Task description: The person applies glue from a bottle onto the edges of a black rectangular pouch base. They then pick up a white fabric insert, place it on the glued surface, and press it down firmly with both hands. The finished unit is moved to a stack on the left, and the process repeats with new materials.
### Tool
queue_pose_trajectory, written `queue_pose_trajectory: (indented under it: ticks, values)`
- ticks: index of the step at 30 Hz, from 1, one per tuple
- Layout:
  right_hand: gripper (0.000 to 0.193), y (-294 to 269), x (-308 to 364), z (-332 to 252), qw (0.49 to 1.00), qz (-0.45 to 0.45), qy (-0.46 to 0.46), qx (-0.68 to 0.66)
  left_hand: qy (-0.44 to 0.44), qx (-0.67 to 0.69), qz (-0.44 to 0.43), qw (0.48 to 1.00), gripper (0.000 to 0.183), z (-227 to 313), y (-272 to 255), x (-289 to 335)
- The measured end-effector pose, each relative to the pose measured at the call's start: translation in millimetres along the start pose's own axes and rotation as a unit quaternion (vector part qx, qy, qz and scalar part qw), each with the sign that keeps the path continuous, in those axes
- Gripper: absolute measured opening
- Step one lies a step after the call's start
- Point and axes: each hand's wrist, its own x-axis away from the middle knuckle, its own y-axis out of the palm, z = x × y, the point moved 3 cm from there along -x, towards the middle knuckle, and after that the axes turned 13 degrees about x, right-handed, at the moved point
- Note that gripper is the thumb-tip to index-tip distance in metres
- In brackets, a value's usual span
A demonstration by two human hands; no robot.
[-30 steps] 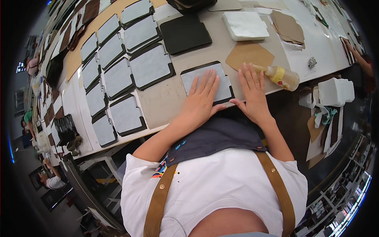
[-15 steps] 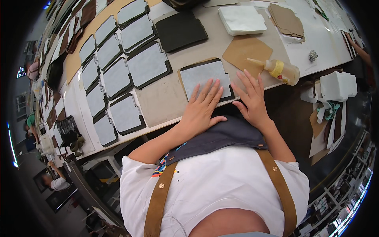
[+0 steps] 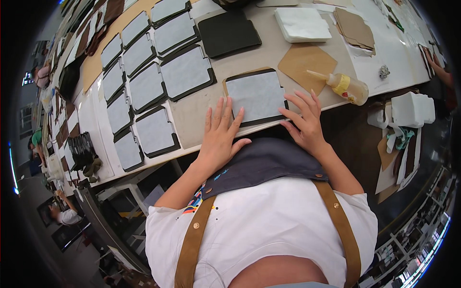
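A light grey sheet on a black notched panel (image 3: 256,96) lies at the table's front edge, with a strip of tan showing along its left side. My left hand (image 3: 218,134) lies flat at the panel's lower left corner, its fingers stretched out and slightly apart. At the panel's right edge my right hand (image 3: 305,119) has spread fingers, the tips on or just beside the black border. Neither hand grips anything. A glue bottle (image 3: 350,90) with a yellow band and long nozzle lies on its side beyond my right hand, the nozzle over a tan sheet (image 3: 306,62).
Rows of similar grey-faced black panels (image 3: 146,86) cover the table to the left. Behind the work stand a stack of black panels (image 3: 229,33), a white stack (image 3: 302,25) and brown pieces (image 3: 354,30). A white container (image 3: 410,108) sits below the table's edge at right.
My left hand has slid left off the grey sheet to its lower left corner. My right hand has shifted slightly down, still at the right edge. The view has moved slightly.
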Motion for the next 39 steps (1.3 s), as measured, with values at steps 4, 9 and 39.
queue_pose_trajectory:
  ticks: [4, 9, 39]
  values:
    - [0.032, 0, -24, -10, 0.999, -0.032, -0.025, -0.021, -0.015, -0.004, 0.020, 1.000, 0.076, -4, -6, 8]
    - [0.027, 10, -31, -17, 0.994, -0.067, -0.056, -0.073, -0.014, 0.017, 0.098, 0.995, 0.057, -9, -15, 7]
    - [0.018, 19, -32, -28, 0.994, -0.043, -0.096, -0.020, -0.009, -0.024, 0.084, 0.996, 0.086, -27, -3, -18]
